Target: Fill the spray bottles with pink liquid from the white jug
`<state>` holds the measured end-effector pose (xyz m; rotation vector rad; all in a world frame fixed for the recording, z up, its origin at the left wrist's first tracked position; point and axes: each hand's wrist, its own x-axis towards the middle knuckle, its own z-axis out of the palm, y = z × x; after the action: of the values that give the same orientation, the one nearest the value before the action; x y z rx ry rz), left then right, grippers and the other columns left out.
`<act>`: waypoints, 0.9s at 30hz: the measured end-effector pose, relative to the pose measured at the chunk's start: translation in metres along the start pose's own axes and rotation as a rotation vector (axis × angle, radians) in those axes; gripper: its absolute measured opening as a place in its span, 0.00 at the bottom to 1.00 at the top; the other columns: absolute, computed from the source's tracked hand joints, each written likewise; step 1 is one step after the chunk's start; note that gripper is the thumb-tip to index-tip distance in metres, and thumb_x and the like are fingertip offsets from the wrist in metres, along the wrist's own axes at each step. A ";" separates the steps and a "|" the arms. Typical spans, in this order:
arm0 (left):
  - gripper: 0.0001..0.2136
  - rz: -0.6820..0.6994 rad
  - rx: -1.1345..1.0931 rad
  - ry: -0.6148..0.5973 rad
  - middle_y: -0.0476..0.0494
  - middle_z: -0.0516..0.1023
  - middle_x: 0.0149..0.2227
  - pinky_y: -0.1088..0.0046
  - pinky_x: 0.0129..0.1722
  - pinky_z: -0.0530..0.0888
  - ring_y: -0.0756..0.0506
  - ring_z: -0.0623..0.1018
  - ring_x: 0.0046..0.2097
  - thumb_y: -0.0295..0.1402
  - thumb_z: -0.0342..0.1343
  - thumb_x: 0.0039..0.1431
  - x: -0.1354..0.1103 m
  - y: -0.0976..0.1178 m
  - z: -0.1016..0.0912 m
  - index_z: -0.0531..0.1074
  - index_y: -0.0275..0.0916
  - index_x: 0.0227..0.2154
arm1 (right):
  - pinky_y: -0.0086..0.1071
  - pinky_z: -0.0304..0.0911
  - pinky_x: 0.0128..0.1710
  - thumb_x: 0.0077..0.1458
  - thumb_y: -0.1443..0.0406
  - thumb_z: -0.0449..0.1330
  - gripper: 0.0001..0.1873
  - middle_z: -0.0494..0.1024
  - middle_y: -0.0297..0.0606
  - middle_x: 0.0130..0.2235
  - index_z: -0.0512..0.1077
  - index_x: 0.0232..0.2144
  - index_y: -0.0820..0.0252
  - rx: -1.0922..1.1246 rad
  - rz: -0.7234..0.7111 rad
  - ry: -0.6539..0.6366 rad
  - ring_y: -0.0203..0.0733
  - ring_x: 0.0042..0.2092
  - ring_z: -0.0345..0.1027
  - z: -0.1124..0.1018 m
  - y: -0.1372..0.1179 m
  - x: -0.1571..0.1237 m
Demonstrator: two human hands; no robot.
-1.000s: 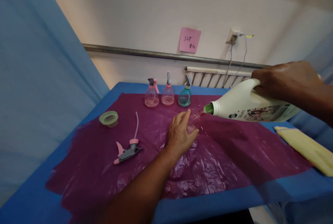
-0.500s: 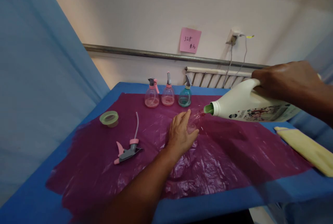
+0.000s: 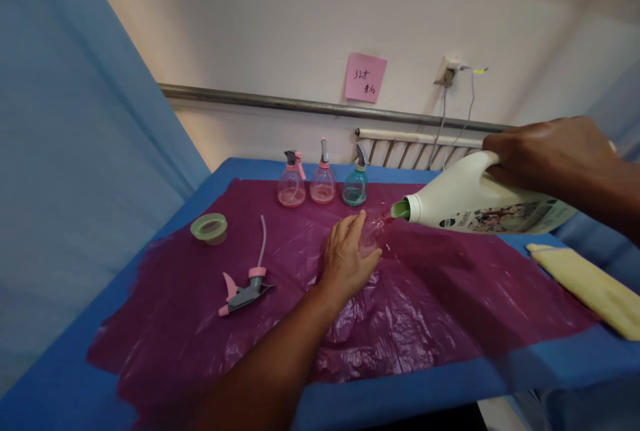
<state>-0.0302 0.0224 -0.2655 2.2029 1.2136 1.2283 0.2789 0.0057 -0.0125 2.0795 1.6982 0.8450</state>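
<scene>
My right hand [image 3: 550, 154] grips the handle of a large white jug [image 3: 480, 204], tipped on its side with its green spout pointing left. Red liquid runs from the spout into a small clear bottle [image 3: 373, 234] standing on the purple plastic sheet [image 3: 440, 297]. My left hand [image 3: 347, 254] wraps around that small bottle and steadies it. A detached spray head [image 3: 247, 287] with a grey body, pink trigger and white tube lies on the sheet to the left of my left hand.
Three small spray bottles stand at the back: two pink [image 3: 291, 184] [image 3: 323, 181] and one teal [image 3: 355, 181]. A green cap [image 3: 209, 227] rests at the left. A yellow cloth [image 3: 590, 284] lies at the right edge. Blue drape [image 3: 75, 151] hangs on the left.
</scene>
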 end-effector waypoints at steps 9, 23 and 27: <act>0.43 -0.015 0.003 -0.002 0.37 0.75 0.70 0.47 0.73 0.72 0.33 0.74 0.70 0.31 0.72 0.60 0.000 0.000 0.000 0.64 0.47 0.77 | 0.42 0.54 0.31 0.67 0.52 0.55 0.15 0.87 0.47 0.43 0.79 0.44 0.47 -0.018 -0.020 -0.007 0.57 0.41 0.79 -0.002 -0.001 -0.001; 0.42 -0.018 0.008 0.000 0.37 0.74 0.70 0.48 0.73 0.72 0.34 0.74 0.70 0.32 0.71 0.61 0.000 -0.001 0.000 0.65 0.46 0.77 | 0.42 0.55 0.31 0.68 0.50 0.52 0.16 0.88 0.45 0.47 0.77 0.45 0.46 -0.045 -0.032 -0.018 0.57 0.44 0.80 -0.002 0.000 -0.001; 0.42 -0.023 -0.004 0.001 0.37 0.74 0.70 0.47 0.74 0.72 0.33 0.74 0.70 0.32 0.71 0.60 0.000 -0.001 0.000 0.64 0.48 0.77 | 0.42 0.53 0.32 0.66 0.51 0.57 0.13 0.87 0.46 0.45 0.77 0.43 0.46 -0.021 0.001 -0.008 0.56 0.40 0.78 -0.001 -0.002 -0.001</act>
<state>-0.0303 0.0231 -0.2659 2.1792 1.2325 1.2213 0.2767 0.0050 -0.0136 2.0680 1.6773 0.8503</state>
